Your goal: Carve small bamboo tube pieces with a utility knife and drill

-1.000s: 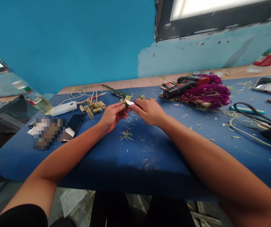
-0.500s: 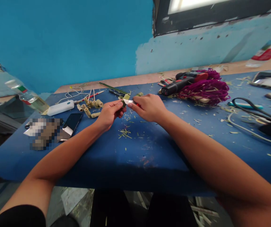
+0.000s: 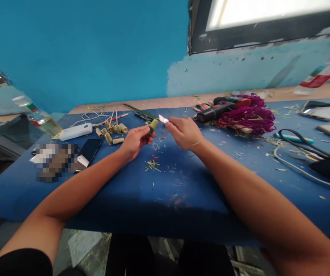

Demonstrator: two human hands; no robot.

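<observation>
Pinched in the fingers of my left hand (image 3: 137, 142) is a short green bamboo piece (image 3: 153, 125), its end pointing up and to the right. My right hand (image 3: 185, 132) is closed round a knife, whose handle is mostly hidden by the fingers. The bright knife blade (image 3: 163, 119) sticks out toward the bamboo, with a small gap between them. Several short cut bamboo tubes (image 3: 111, 132) stand and lie to the left of my left hand. Thin green shavings (image 3: 152, 165) are scattered on the blue table (image 3: 165, 191) below the hands.
A power drill (image 3: 215, 111) lies against a bundle of purple string (image 3: 251, 120) at the back right. On the left are a tilted bottle (image 3: 42, 119), a white device (image 3: 75, 132) and a dark phone (image 3: 90, 149). A cable (image 3: 294, 166) curves along the right side.
The knife blade has come away from the bamboo, my right hand shifting slightly right. The bamboo piece is now tilted upward in my left hand. The view has tipped up a little.
</observation>
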